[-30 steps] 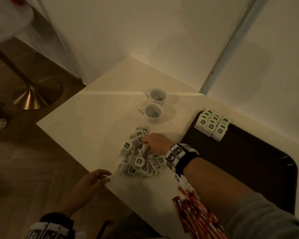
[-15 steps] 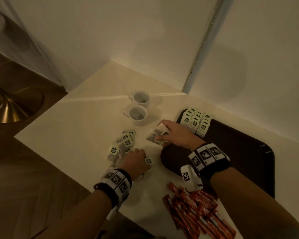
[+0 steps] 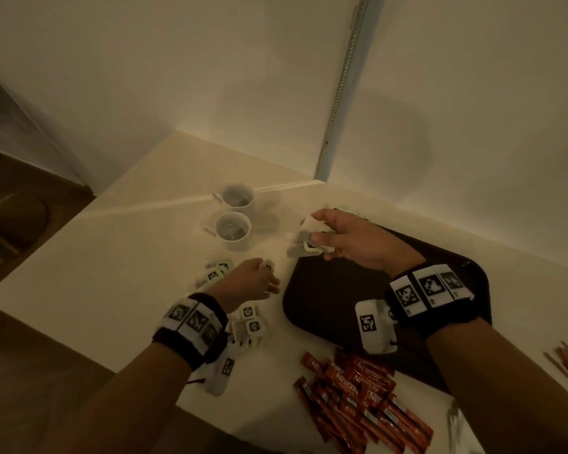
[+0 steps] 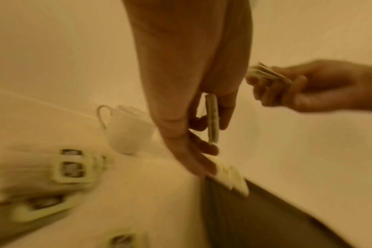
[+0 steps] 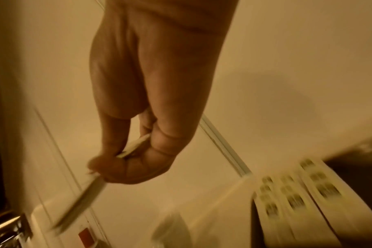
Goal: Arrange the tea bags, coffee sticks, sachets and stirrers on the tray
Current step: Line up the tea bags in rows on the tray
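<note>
Gripping tea bags (image 3: 310, 244): both hands | cream table (image 3: 118, 257) | white corner walls (image 3: 177, 77)

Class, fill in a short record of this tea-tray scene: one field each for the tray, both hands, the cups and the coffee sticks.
tray: dark rounded plastic tray, rows of tea bags at its far corner
left hand: pinches one tea bag
right hand: grips several tea bags
cups: two white mugs, left of tray
coffee sticks: red pile, on table

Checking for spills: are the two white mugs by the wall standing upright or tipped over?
Upright. In the head view both white mugs show round open mouths facing up on the cream table; contents are too dim to tell.
</note>
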{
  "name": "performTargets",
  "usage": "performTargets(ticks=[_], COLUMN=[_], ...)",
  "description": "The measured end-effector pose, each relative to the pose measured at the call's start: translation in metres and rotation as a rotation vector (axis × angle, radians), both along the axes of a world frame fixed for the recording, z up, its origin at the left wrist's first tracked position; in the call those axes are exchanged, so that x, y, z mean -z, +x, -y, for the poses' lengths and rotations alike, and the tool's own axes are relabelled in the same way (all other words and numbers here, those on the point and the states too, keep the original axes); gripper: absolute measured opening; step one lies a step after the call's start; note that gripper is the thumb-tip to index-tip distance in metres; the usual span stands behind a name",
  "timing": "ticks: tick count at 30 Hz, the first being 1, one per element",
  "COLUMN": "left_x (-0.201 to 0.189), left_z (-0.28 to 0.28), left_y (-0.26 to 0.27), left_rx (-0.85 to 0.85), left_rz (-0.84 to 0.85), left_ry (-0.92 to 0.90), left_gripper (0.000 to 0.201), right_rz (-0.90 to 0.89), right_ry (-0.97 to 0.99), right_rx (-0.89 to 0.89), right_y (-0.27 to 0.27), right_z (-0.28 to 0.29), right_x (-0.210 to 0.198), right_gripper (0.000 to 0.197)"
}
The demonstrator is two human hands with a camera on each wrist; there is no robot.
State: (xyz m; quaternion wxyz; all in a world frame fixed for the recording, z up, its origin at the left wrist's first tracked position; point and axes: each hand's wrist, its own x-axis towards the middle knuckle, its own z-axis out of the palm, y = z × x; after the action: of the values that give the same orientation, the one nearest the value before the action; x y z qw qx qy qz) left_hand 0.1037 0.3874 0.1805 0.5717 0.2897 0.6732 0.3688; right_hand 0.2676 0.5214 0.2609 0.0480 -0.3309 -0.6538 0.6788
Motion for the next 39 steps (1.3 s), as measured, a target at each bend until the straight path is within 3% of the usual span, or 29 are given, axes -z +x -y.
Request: performTargets(ticks=[1,3,5,7,9,12,19,23,26,31,39], left_x=[-0.018,-0.040,-0.057,-0.065,-0.072,-0.071,-0.057,-0.063,-0.072,-0.081,-0.085], left_z=[-0.017,-0.027,-0.037,-0.046,-0.057,-0.069,-0.076,-0.082,-0.089,-0.094,-0.094], left_y=[0.011,0.015,0.021,0.028,0.035,0.038,0.042,0.044,0.047,0.050,0.056], left_rx=[-0.055,-0.093,-0.036,0.014,0.057,0.032,-0.067,-0.140,-0.165,-0.144,-0.130], left_rz=[0.252,0.555,0.682,0.779,0.818,0.780,0.688,0.436,0.333,0.320,0.327], left_ry=[0.041,0.080,0.062,0.014,0.019,0.038,0.096,0.349,0.433,0.537,0.554], left_gripper=[0.014,0.026,0.029,0.053,0.064,0.059,0.054,0.021,0.005,0.006,0.009], right_rz=[-0.013,0.020,0.073,0.114,0.131,0.150,0.031,0.054,0.041,0.035,0.065], right_ry=[0.066,0.148,0.224,0.292,0.372,0.465,0.299,0.518,0.756,1.040,1.164], right_rx=[0.011,-0.057,-0.140,-0.183,-0.169,-0.059,0.106,0.121,0.104,-0.016,-0.077], right_y=[0.013,0.009,0.003,0.000,0.001,0.006,0.022,0.022,0.016,0.010,0.006], right_z=[-0.011,-0.018,-0.020,-0.022,-0.028,-0.039,-0.050,-0.058,-0.059,-0.053,-0.046], right_x=[-0.013,-0.024,-0.032,-0.035,-0.034,-0.029,-0.031,-0.058,-0.080,-0.108,-0.120], right_gripper=[0.026,0.023,0.024,0.025,0.027,0.029,0.012,0.023,0.020,0.010,0.014])
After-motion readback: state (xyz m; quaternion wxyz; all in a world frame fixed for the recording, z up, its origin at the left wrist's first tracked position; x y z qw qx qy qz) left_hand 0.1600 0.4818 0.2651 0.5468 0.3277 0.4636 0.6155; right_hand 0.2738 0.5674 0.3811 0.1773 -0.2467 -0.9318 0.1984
